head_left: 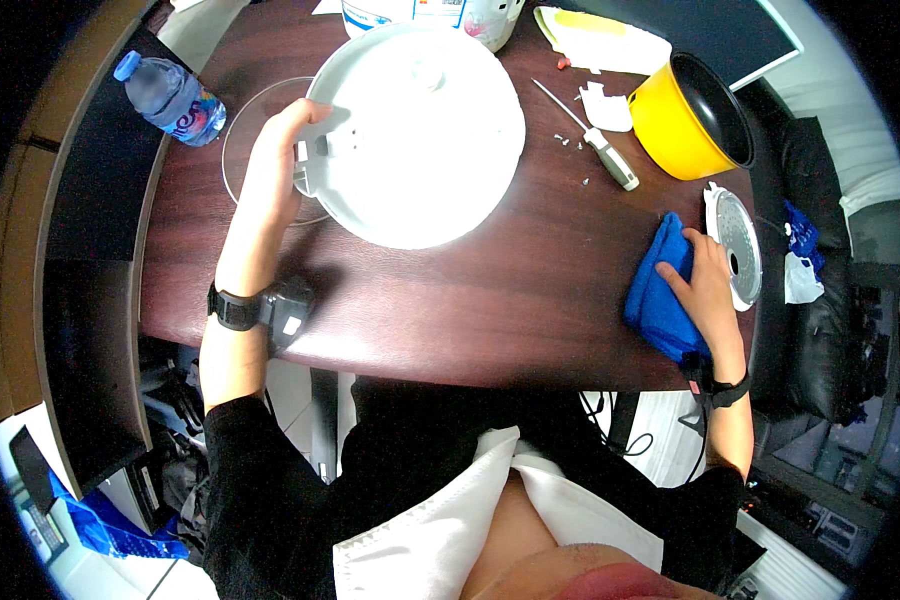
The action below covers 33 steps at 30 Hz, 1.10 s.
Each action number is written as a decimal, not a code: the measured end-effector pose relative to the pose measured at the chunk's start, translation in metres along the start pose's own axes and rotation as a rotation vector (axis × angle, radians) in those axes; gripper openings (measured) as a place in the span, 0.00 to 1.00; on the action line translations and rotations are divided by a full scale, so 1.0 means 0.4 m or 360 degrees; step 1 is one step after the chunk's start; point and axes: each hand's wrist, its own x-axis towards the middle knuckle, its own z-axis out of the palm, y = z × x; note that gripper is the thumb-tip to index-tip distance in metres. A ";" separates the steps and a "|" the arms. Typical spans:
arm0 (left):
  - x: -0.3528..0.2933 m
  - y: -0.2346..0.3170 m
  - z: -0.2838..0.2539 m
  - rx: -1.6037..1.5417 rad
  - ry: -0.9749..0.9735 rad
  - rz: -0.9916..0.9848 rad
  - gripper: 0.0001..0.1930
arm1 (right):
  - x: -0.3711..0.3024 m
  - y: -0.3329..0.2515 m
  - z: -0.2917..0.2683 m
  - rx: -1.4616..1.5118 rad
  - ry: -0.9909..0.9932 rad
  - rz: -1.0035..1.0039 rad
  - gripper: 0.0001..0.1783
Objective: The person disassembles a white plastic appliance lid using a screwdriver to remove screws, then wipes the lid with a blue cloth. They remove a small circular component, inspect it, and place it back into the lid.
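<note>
A large white round lid (pixel 425 150) is tilted up over the far middle of the table. My left hand (pixel 275 165) grips its left rim, thumb on top and the other fingers hidden underneath. Small clips and a hinge-like part sit at that rim. Partly behind the lid lies a clear round glass disc (pixel 238 150). On the right, my right hand (pixel 705 285) is closed on a folded blue cloth (pixel 660 295), thumb and fingers pressed over its top. Beside that hand leans a perforated grey disc with a white rim (pixel 738 245).
A yellow pot (pixel 670 125) with a black inside lies tipped at the far right. Near it are a screwdriver (pixel 612 160), loose screws (pixel 563 140), a white plastic piece (pixel 606 107) and a yellow-white cloth (pixel 605 42). A water bottle (pixel 175 100) stands far left; a white container (pixel 485 20) is behind the lid.
</note>
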 end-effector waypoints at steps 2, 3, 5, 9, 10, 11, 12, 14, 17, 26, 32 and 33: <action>0.016 -0.026 -0.020 0.0011 0.0004 -0.0032 0.15 | 0.006 -0.001 0.012 0.0222 0.0025 0.0067 0.28; 0.026 -0.040 -0.027 0.0032 0.0008 -0.0010 0.16 | 0.007 0.007 0.026 0.0261 0.0105 0.0075 0.27; 0.035 -0.044 -0.041 0.0073 0.0036 -0.0003 0.17 | 0.019 0.021 0.044 0.0339 0.0132 0.0070 0.25; 0.021 -0.038 -0.036 -0.0014 0.0079 -0.0068 0.19 | 0.023 0.036 0.018 0.0417 0.0081 0.0043 0.22; 0.011 -0.023 -0.018 -0.0026 0.0108 -0.0100 0.19 | 0.017 0.029 0.004 0.0433 0.0095 0.0029 0.22; 0.000 -0.013 -0.006 -0.0018 0.0088 -0.0097 0.20 | 0.006 0.021 -0.007 0.0490 0.0101 0.0079 0.21; -0.007 -0.005 -0.001 -0.0001 0.0094 -0.0092 0.20 | 0.004 0.011 -0.018 0.0562 0.0105 0.0107 0.21; 0.004 -0.011 -0.011 -0.0086 0.0081 -0.0070 0.20 | -0.009 0.004 -0.038 0.0647 0.0139 0.0091 0.20; -0.004 -0.006 -0.008 -0.0088 0.0053 -0.0100 0.18 | -0.026 -0.010 -0.069 0.0664 0.0285 -0.0084 0.19; -0.038 0.038 0.041 0.0135 -0.0111 0.0010 0.16 | -0.035 -0.095 -0.168 0.0861 0.0803 -0.0627 0.18; -0.104 0.129 0.120 0.0243 -0.0379 0.0031 0.18 | 0.056 -0.241 -0.166 0.1055 0.0891 -0.0683 0.20; -0.099 0.130 0.125 0.0253 -0.0445 0.0053 0.19 | 0.080 -0.262 -0.155 0.1101 0.0922 -0.0692 0.20</action>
